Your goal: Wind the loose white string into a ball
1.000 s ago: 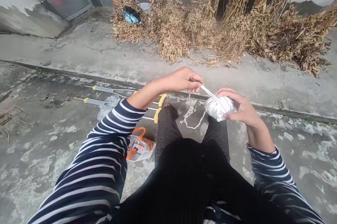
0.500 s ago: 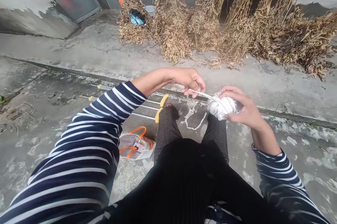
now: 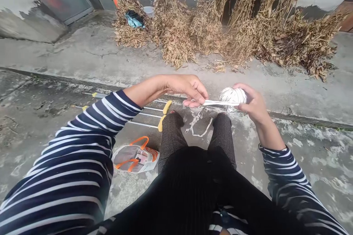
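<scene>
My right hand grips a ball of white cord with dark flecks, its fingers behind and its thumb in front. A flat length of the cord runs level from the ball to my left hand. The left thumb and fingers pinch that stretch, with the palm turned downward. Below, between my feet, a loose tangled piece of white cord lies on the concrete.
At my left foot stands a bag with orange handles. Metal rods with yellow ends lie beyond it. Bundles of dried stalks lean along the wall. A low concrete step edge crosses ahead.
The cord between my hands has gone from slanting to nearly level. The ball has turned and risen slightly in my right hand, and my left hand has moved a little left and down. The view has shifted.
</scene>
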Motion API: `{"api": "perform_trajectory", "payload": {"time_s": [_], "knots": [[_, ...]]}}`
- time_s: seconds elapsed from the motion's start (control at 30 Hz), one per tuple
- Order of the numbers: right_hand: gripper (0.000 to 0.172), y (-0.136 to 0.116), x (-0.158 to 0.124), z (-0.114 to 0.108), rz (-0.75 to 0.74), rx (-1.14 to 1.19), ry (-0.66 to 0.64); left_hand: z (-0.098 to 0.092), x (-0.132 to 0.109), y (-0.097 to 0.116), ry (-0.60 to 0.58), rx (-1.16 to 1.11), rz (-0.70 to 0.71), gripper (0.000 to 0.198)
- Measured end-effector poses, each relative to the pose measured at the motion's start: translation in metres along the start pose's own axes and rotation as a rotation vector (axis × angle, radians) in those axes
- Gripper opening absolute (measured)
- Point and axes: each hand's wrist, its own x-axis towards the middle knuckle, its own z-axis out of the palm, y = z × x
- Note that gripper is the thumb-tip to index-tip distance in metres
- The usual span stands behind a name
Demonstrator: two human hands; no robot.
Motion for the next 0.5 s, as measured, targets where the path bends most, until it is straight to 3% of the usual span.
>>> {"api": "perform_trajectory", "payload": {"time_s": [0.3,0.5], "knots": [[0.053,0.003,0.003,0.002,-0.176,-0.212,-0.116,-0.017,0.004,-0.002,0.366,-0.031,0.052,0.016],[0.058,0.002,0.002,0.01,-0.21,-0.188,-0.258,-0.033,0.016,0.003,0.412,0.104,0.05,0.012]]}}
